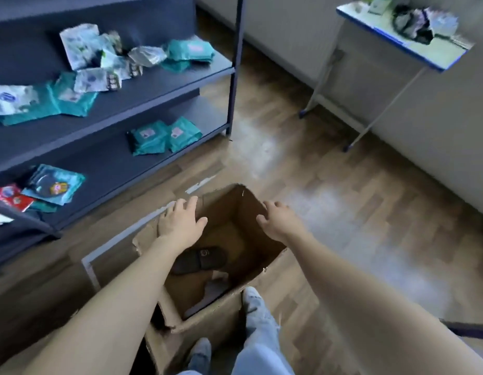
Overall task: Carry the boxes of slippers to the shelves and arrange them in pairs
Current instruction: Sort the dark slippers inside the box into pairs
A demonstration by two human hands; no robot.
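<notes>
- I see an open cardboard box (229, 209) standing on the wooden floor, directly between my two hands.
- My left hand (180, 220) lies on the box's left flap with its fingers straight and spread, gripping nothing.
- My right hand (279, 221) is at the box's right wall with its fingers bent over the top edge. I cannot tell whether it has hold of the cardboard.
- A dark slipper (199, 259) lies on the box bottom, below my left wrist. A second, greyer slipper (207, 293) lies below it, nearer to me.
- The dark blue shelves (153, 85) stand to the left of and beyond my left hand. They carry scattered teal packets (151, 138).
- Risk: the rim looks torn and ragged, so I judge that lifting by the flap or edge could rip the cardboard and drop the box.
- Risk: an uneven lift could tip the box and slide the loose slippers to one side.
- Risk: my leg (255, 307) stands against the near wall, so stepping forward could catch it.
- Writing: none is readable. The dark slipper's strap bears a small round emblem, and the packets' labels are blurred.
</notes>
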